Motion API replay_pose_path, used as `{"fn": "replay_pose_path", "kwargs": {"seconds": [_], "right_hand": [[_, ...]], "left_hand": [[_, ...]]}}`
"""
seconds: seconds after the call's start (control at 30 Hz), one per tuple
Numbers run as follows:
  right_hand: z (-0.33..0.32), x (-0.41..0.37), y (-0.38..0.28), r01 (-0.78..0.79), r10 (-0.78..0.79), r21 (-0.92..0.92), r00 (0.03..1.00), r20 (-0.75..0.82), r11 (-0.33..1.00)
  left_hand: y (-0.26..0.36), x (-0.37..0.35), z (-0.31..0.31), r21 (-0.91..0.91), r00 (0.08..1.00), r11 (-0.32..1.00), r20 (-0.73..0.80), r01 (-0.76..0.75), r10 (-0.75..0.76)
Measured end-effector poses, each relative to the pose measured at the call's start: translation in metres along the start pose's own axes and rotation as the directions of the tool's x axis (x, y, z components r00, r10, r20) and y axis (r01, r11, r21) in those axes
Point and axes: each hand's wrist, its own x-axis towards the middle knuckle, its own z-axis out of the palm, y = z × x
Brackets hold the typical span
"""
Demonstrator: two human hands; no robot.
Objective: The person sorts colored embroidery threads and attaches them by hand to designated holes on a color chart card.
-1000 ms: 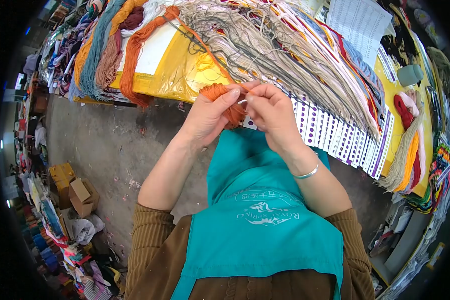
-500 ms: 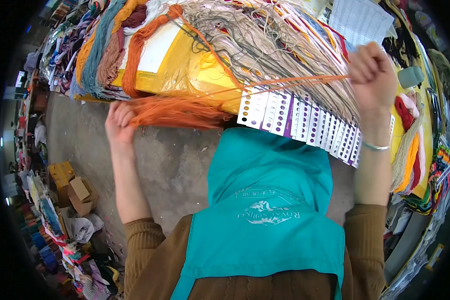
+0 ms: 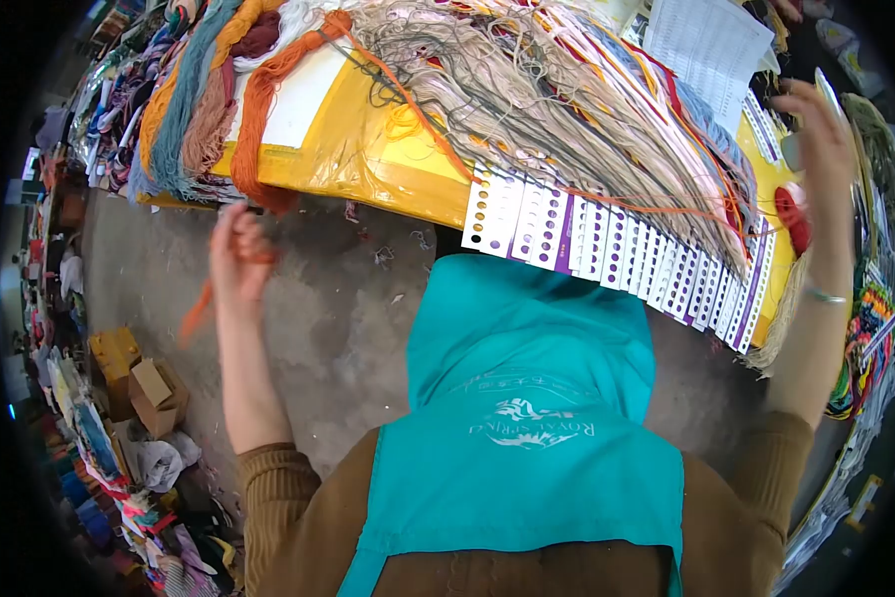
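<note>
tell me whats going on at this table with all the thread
A person in a teal apron stands at a yellow-covered table heaped with thread bundles. The left hand, out over the floor, grips a tuft of orange yarn. The right hand is raised over the table's right end; too blurred to tell whether it holds anything. A thin orange strand lies across the punched cards.

Orange yarn [image 3: 197,310], a loose tail (blurred) hanging slantwise below the tabletop [image 3: 368,169] edge. One thin strand [image 3: 667,210] stretched across the pale threads [image 3: 527,99].
</note>
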Motion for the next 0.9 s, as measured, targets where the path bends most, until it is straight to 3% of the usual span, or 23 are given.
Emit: {"fn": "replay_pose_path", "kwargs": {"seconds": [0.03,0.1,0.13,0.17,0.23,0.3,0.33,0.43,0.47,0.57,0.67,0.9], "right_hand": [[0.035,-0.016,-0.007,0.009,-0.009,0.004,0.979,0.202,1.000],[0.106,-0.056,-0.019,0.142,-0.142,0.036,0.871,0.470,0.989],[0.130,-0.070,-0.024,-0.216,0.034,0.190,0.741,0.671,0.958],[0.149,-0.082,-0.031,-0.292,0.122,0.111,0.674,0.729,0.950],[0.184,-0.107,-0.020,-0.428,0.144,0.169,0.608,0.781,0.888],[0.204,-0.122,-0.023,-0.513,0.106,0.269,0.588,0.802,0.815],[0.210,-0.126,-0.022,-0.555,0.086,0.315,0.580,0.810,0.770],[0.219,-0.132,-0.013,-0.559,0.074,0.371,0.618,0.783,0.742],[0.222,-0.135,-0.008,-0.521,0.094,0.408,0.694,0.714,0.750],[0.224,-0.137,-0.005,-0.353,0.182,0.166,0.765,0.618,0.921],[0.238,-0.141,0.016,-0.269,0.173,0.226,0.913,0.371,0.936],[0.240,-0.128,0.025,-0.295,0.255,0.068,0.904,0.342,0.953]], "left_hand": [[-0.022,0.000,0.011,0.003,0.977,0.996,0.191,0.095,-0.093],[-0.068,-0.012,0.049,0.046,0.911,0.977,0.356,0.207,-0.210],[-0.088,-0.020,0.067,0.067,0.882,0.958,0.377,0.280,-0.284],[-0.104,-0.027,0.085,0.088,0.846,0.932,0.397,0.351,-0.356],[-0.126,-0.039,0.116,0.367,0.786,0.861,0.385,0.351,-0.484],[-0.140,-0.045,0.135,0.495,0.723,0.796,0.399,0.348,-0.564],[-0.144,-0.046,0.142,0.561,0.735,0.767,0.370,0.311,-0.569],[-0.158,-0.041,0.142,0.516,0.772,0.819,0.403,0.251,-0.491],[-0.159,-0.042,0.143,0.542,0.799,0.802,0.351,0.252,-0.488],[-0.167,-0.035,0.137,0.627,0.837,0.773,0.369,0.097,-0.405],[-0.172,-0.028,0.134,0.673,0.903,0.737,0.278,0.061,-0.329],[-0.156,-0.026,0.158,0.811,0.895,0.579,0.189,0.090,-0.405]]}}
